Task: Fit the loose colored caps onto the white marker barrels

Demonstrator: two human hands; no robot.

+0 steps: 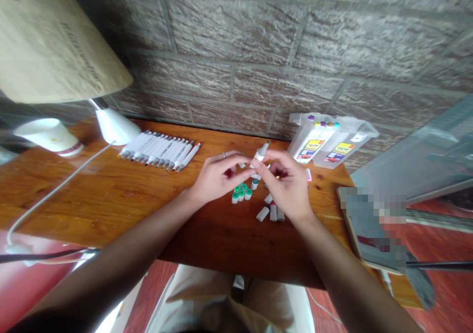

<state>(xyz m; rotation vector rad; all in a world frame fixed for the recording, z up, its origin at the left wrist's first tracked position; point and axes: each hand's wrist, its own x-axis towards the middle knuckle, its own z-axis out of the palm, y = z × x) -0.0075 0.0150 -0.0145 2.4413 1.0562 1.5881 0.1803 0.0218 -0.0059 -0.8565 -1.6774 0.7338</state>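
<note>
Both my hands meet over the middle of the wooden table (111, 195). My right hand (290, 185) pinches a white marker (261, 151) that points up and away, dark tip showing. My left hand (218, 175), a ring on one finger, has its fingertips closed on the marker's lower end. Below my hands lie loose caps: several green-topped ones (242, 193) and several white ones (271, 211).
A row of several white markers (160, 150) lies at the back left. A clear plastic marker case (328, 141) leans on the brick wall. A white lamp base (114, 125) and its cord (51, 195) are at left. A framed board (373, 229) sits at the right edge.
</note>
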